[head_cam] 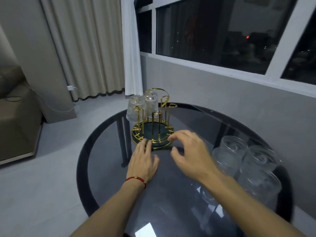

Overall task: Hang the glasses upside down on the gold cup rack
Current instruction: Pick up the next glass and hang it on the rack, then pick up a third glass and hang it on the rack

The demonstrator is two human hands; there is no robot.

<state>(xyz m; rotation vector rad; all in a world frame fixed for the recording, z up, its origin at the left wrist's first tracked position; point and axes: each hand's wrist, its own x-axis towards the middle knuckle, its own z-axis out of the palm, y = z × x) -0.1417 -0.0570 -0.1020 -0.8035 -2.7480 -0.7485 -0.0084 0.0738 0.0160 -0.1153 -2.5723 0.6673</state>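
Note:
The gold cup rack (153,132) stands on a round dark glass table (106,144), with a dark green base tray. Two clear textured glasses hang upside down on its far left pegs: one (135,108) at the left, another (151,102) beside it. Several more clear glasses (246,161) stand clustered at the table's right side. My left hand (143,159) lies flat on the table, fingertips touching the rack's front rim. My right hand (189,151) hovers just right of the rack's base, fingers curled apart, holding nothing.
A grey wall and a large dark window run behind the table on the right. Curtains hang at the back left, with a sofa (15,120) at the far left and a charger cable on the floor.

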